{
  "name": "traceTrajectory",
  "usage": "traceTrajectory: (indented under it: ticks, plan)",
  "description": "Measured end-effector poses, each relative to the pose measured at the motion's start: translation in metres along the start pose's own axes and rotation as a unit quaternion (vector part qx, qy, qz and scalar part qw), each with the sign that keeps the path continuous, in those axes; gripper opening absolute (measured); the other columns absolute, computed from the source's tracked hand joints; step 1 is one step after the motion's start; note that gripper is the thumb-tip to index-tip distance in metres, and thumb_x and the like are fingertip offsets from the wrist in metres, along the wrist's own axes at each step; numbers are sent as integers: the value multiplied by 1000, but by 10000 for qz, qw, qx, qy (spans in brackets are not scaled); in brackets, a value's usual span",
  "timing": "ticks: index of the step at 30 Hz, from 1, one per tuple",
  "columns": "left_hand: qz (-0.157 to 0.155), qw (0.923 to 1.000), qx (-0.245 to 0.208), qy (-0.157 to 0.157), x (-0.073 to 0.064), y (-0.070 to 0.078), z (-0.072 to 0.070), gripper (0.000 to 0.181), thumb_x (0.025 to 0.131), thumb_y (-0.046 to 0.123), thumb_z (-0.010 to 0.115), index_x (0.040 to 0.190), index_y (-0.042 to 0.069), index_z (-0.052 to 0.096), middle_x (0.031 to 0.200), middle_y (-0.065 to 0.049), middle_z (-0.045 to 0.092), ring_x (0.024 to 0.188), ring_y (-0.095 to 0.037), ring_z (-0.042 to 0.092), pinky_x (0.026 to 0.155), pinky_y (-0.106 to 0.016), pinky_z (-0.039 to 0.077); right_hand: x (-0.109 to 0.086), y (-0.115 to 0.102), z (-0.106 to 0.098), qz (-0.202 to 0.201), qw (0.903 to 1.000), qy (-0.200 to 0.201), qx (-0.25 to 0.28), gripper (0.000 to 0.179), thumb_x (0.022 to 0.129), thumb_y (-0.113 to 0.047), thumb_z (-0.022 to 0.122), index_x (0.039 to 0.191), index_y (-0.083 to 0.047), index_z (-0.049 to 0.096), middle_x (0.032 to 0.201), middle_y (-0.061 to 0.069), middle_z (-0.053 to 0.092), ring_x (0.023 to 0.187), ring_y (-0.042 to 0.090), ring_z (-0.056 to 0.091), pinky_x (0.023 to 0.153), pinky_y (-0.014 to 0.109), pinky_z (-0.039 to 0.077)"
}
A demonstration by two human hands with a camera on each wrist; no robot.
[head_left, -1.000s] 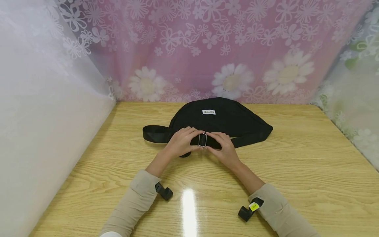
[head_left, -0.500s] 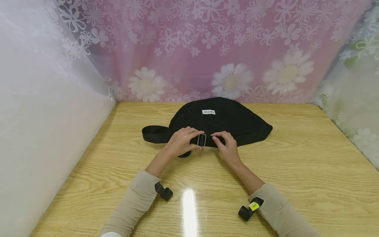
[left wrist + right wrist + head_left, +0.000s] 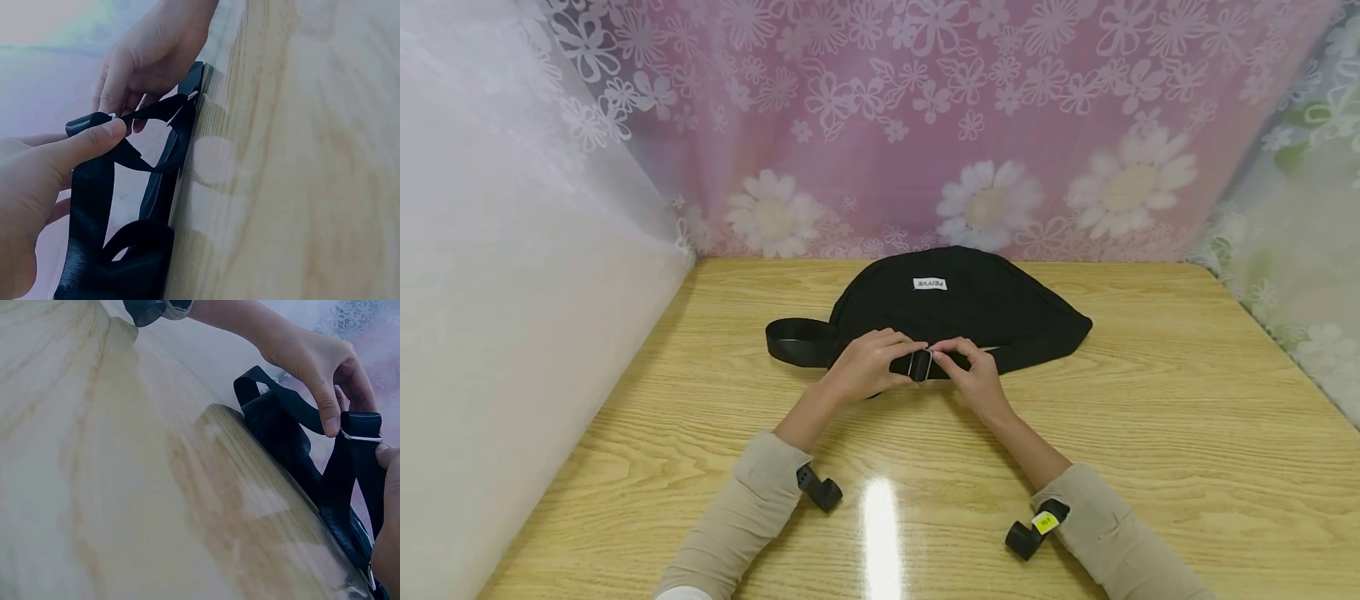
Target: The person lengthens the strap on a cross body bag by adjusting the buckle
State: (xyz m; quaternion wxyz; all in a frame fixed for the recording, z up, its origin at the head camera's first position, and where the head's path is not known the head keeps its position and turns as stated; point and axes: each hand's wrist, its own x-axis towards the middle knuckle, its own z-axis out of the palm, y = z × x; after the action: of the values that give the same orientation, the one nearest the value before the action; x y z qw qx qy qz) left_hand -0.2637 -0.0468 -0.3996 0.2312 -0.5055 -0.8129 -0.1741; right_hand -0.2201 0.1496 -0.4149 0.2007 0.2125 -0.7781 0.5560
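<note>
A black waist bag (image 3: 970,307) with a white label lies on the table, its webbing strap (image 3: 340,472) raised in front of it. My left hand (image 3: 871,363) holds the strap's metal slider buckle (image 3: 920,365) between thumb and fingers from the left. The fingertips of my right hand (image 3: 977,382) pinch the buckle's upper right edge in the head view. In the right wrist view the webbing folds over the bar of the buckle (image 3: 361,437). A second metal ring (image 3: 192,95) shows lower on the strap in the left wrist view.
A strap loop (image 3: 797,342) sticks out left of the bag on the wooden table (image 3: 1150,417). Flowered pink sheeting (image 3: 880,150) hangs behind the table, with pale sheeting (image 3: 527,275) along the left side. Each sleeve carries a black wrist camera (image 3: 822,492).
My right hand let go of the buckle and drew back to the right, then came back to its upper right edge. My left hand has shifted slightly right and nearer with the buckle, which is turned.
</note>
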Motion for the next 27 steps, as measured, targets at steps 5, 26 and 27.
traceTrajectory:
  ticks: [5, 26, 27]
  plan:
    - [-95, 9996, 260, 49, 1, -2, -3, 57, 68, 26, 82, 119, 8, 63, 102, -3, 63, 86, -15, 56, 73, -23, 45, 1, 22, 1, -84, 9999, 52, -14, 16, 88, 3, 59, 103, 3, 64, 99, 15, 62, 98, 23, 52, 89, 49, 37]
    - [-435, 9986, 33, -285, 3, 2, -2, 55, 70, 22, 82, 120, 10, 62, 105, -3, 62, 93, -16, 57, 79, -25, 46, 1, 7, -1, 172, 9997, 23, -145, 10, 89, 0, 58, 94, 5, 65, 91, 15, 62, 89, 20, 50, 83, 43, 41]
    - [-446, 9985, 57, -299, 2, 2, -2, 55, 70, 22, 82, 120, 10, 62, 105, -3, 62, 93, -16, 57, 80, -26, 46, 1, 3, -1, 89, 9999, 20, -145, 10, 89, 1, 58, 95, 6, 65, 91, 16, 62, 89, 21, 50, 82, 46, 41]
